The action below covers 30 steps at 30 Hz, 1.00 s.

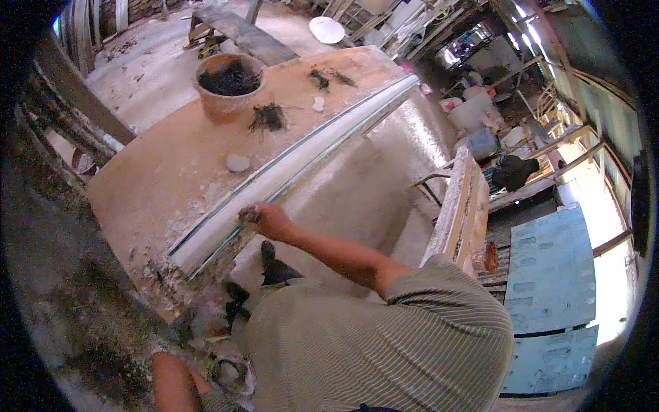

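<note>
while right hand (266, 220) rests curled, contents unclear, at long white plaster-like strip (274, 178), left hand unseen; likely stiff, brittle: hold both long edges.

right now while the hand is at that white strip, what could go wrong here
The white strip lies along the near edge of the table, so a hard push by the right hand might shift it off that edge.

The bucket of dark material stands close to the far edge, so a knock could tip it over.

Loose dark fibres lie on the tabletop near the strip and might get dragged onto it.
</note>
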Tool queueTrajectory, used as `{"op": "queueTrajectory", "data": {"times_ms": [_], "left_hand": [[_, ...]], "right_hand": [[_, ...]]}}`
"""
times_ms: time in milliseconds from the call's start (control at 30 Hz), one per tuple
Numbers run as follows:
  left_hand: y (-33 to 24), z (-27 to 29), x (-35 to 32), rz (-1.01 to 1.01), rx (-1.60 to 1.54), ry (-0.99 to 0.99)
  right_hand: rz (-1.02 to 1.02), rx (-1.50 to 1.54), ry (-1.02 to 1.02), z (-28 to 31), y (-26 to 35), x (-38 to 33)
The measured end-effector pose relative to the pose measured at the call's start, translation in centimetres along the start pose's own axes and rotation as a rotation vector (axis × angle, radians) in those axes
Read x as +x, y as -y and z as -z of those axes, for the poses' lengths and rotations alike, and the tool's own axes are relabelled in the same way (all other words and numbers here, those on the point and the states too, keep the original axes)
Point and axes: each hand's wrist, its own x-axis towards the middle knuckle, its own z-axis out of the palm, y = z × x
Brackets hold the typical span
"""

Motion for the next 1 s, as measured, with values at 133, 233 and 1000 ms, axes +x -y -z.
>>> {"op": "queueTrajectory", "data": {"times_ms": [133, 233, 1000], "left_hand": [[0.1, 0.0, -0.2, 0.001, 0.031, -0.005], [0.0, -0.5, -0.3, 0.022, 0.022, -0.014], [11.3, 2.9, -37.0, 1.521, 1.418, -0.167]], "right_hand": [[0.015, 0.012, 0.024, 0.7, 0.6, 0.2], [0.017, 0.136, -0.024, 0.4, 1.5, -0.2], [-0.267, 0.079, -0.358, 5.4, -3.7, -0.9]]}}
